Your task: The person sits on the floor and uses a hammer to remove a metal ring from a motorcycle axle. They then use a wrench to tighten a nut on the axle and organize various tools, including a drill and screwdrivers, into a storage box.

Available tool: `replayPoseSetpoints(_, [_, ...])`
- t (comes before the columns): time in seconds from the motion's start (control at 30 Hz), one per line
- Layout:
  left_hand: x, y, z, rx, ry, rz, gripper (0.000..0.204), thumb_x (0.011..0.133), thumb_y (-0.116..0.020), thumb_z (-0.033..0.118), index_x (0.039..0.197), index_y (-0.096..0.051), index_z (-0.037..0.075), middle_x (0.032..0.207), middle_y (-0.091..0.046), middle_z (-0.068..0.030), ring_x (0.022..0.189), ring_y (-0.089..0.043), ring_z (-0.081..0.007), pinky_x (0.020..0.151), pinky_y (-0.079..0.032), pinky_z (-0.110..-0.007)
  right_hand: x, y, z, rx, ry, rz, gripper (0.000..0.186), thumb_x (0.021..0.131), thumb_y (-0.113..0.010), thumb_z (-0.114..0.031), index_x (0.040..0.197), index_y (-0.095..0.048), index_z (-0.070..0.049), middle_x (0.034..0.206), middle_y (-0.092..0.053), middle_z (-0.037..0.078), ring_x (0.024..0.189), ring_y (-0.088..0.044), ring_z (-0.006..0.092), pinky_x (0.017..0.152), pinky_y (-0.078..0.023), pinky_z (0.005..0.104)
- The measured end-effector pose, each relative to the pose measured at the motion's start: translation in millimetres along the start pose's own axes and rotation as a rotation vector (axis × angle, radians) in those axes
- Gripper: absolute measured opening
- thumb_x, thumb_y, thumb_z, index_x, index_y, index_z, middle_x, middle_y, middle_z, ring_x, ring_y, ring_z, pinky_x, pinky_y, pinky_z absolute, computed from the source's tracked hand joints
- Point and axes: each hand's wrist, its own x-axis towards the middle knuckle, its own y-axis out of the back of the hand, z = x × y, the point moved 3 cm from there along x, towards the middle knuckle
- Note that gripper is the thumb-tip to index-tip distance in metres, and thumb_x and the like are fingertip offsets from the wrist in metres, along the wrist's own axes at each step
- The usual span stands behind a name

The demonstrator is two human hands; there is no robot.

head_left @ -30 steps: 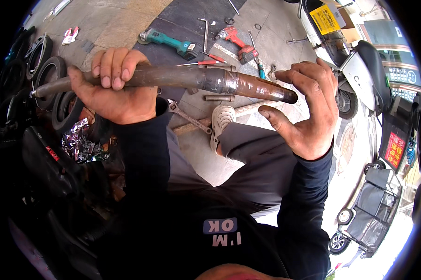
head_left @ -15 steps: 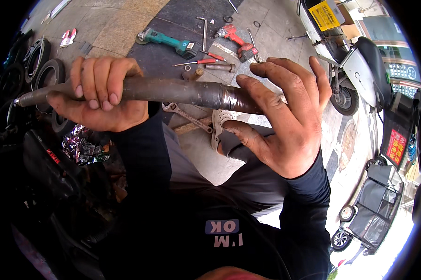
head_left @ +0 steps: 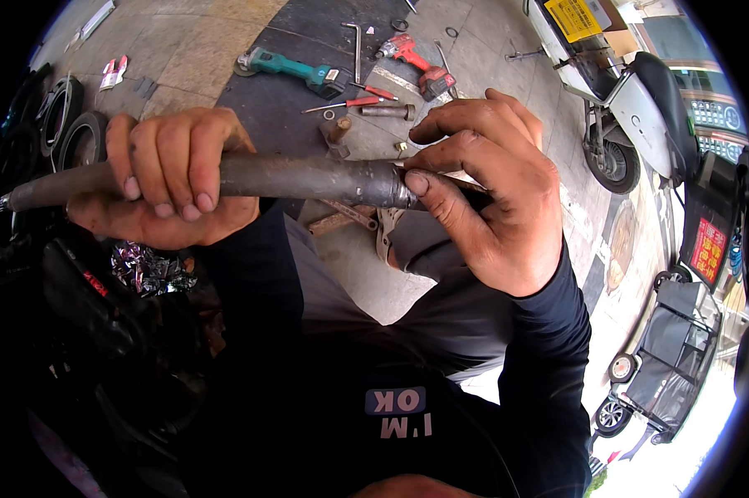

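A long, dark metal tube (head_left: 308, 179) lies almost level across my view, its thin, bright-tipped end at the far left. My left hand (head_left: 171, 174) is wrapped round its left part, fingers over the top and thumb beneath. At the other end, my right hand (head_left: 499, 191) pinches the tube between thumb and fingers, beside a shiny band (head_left: 397, 184). The very end of the tube is hidden behind the right hand's fingers. Below the tube, a wrench (head_left: 349, 213) is partly covered.
On the floor ahead lie a green angle grinder (head_left: 295, 71), a red cordless impact wrench (head_left: 416, 64), a red-handled screwdriver (head_left: 345, 104), a hex key (head_left: 358, 51) and a socket (head_left: 388, 111). Tyres (head_left: 84, 141) are stacked at left. A white scooter (head_left: 631, 124) stands right.
My right hand has gone from fingers spread round the tube's right end to a pinch on it. The tube's left end has dropped slightly. My left hand keeps its grip.
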Motion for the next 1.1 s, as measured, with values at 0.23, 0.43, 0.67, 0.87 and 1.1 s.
replayPoseSetpoints(0.23, [2.9,-3.4,-1.4,0.011,0.008,-0.146,0.05,0.081,-0.071,0.057,0.067,-0.052,0.013,0.05,-0.054,0.0014,0.043,-0.055,-0.0104,0.048,-0.055,-0.025,-6.7,-2.9,25.1,0.234,-0.081,-0.088,0.024,0.086,-0.075,-0.02,0.1,-0.071,-0.001,0.099,-0.071,0.011,0.096,-0.064,0.0285,0.098,-0.039,0.0431])
replayPoseSetpoints(0.43, [2.8,0.6,-0.3,-0.048,0.001,-0.255,0.041,0.086,-0.073,0.045,0.076,-0.056,0.009,0.059,-0.058,-0.0005,0.05,-0.059,-0.0119,0.054,-0.056,-0.025,-15.7,-14.9,21.2,0.288,-0.043,-0.274,0.042,0.079,-0.082,-0.028,0.109,-0.069,-0.002,0.101,-0.072,0.01,0.096,-0.068,0.0293,0.112,-0.03,0.0531])
replayPoseSetpoints(0.67, [-11.5,30.6,2.2,0.038,-0.055,0.609,0.044,0.1,-0.054,0.047,0.081,-0.052,0.007,0.066,-0.05,-0.0017,0.06,-0.053,-0.0143,0.072,-0.048,-0.034,-8.7,-43.0,21.2,0.067,-0.064,0.013,0.036,0.073,-0.083,-0.019,0.103,-0.067,-0.006,0.09,-0.067,0.008,0.095,-0.061,0.0293,0.103,-0.034,0.0433])
replayPoseSetpoints(0.87, [-28.4,78.6,-35.3,0.175,-0.031,0.821,0.05,0.098,-0.047,0.058,0.076,-0.051,0.013,0.059,-0.046,0.0006,0.053,-0.043,-0.0136,0.062,-0.039,-0.032,-14.5,-76.1,64.9,-0.027,-0.148,-0.219,0.051,0.079,-0.081,-0.031,0.12,-0.064,-0.007,0.109,-0.069,0.012,0.106,-0.061,0.0306,0.106,-0.034,0.0463])
replayPoseSetpoints(1.1, [-30.7,86.7,-53.9,0.342,0.004,0.904,0.049,0.096,-0.05,0.062,0.079,-0.045,0.016,0.059,-0.044,0.0013,0.051,-0.043,-0.015,0.061,-0.043,-0.037,-0.2,-104.0,76.3,0.08,-0.196,-0.263,0.068,0.077,-0.084,-0.022,0.133,-0.056,0.003,0.112,-0.069,0.021,0.109,-0.066,0.0336,0.096,-0.049,0.0414])
